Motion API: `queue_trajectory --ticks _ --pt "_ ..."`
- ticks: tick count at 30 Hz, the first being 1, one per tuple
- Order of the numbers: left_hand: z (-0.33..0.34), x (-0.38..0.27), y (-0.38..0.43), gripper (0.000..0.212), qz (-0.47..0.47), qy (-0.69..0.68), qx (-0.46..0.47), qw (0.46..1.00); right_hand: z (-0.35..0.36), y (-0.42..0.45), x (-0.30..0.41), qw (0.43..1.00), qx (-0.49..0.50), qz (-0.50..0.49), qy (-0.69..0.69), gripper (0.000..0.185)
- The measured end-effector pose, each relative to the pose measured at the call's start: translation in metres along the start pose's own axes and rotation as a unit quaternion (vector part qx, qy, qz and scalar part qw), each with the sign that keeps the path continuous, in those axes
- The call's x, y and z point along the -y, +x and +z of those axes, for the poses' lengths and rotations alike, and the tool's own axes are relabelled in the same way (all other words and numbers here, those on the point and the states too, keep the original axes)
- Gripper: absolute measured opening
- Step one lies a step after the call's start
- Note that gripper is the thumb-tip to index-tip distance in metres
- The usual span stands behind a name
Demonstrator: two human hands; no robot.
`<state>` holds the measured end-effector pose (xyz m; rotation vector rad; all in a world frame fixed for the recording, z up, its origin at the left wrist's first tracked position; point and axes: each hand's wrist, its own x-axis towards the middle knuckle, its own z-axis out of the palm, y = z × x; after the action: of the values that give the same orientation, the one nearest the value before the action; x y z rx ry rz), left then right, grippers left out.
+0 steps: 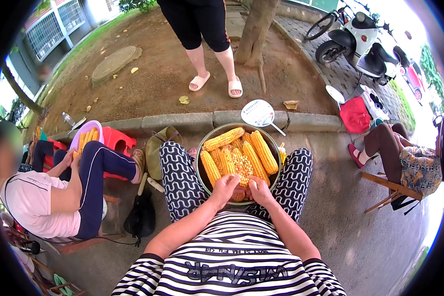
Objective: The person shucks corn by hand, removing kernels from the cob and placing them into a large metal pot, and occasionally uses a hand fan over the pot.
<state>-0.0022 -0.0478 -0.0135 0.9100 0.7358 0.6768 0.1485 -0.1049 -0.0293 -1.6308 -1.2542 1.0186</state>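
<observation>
A round metal basin [198, 171] sits between my knees, holding several dried yellow corn cobs [263, 153] and a heap of loose kernels [242, 162]. Over its near side, my left hand [222, 190] and my right hand [259, 190] grip one partly visible corn cob [244, 181] between them. Thumbs and fingertips of both hands press on it, and the fingers hide much of its lower part. A further whole cob [227, 161] lies just beyond my left hand.
A fan [258, 113] leans on the stone curb [177, 124] beyond the basin. Bare cobs [155, 185], a black bag [140, 214] and an olive bag [162, 151] lie left. One person sits left with a purple basin [100, 127], another sits right; someone stands ahead.
</observation>
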Motion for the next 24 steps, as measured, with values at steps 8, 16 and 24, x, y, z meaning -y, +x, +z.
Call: queue_trajectory --ticks 8,16,24 --pt "-0.001 0.003 0.001 0.026 -0.005 -0.001 -0.005 1.000 0.004 0.001 -0.007 0.999 -0.021 -0.017 -0.025 0.034" --pt "-0.001 0.001 0.001 0.024 -0.018 -0.008 0.003 1.000 0.006 0.004 -0.013 0.998 -0.040 -0.024 -0.049 0.033" --pt "0.000 -0.003 -0.001 0.026 -0.039 -0.118 0.026 0.992 0.007 0.011 -0.017 0.994 -0.096 0.004 0.047 0.027"
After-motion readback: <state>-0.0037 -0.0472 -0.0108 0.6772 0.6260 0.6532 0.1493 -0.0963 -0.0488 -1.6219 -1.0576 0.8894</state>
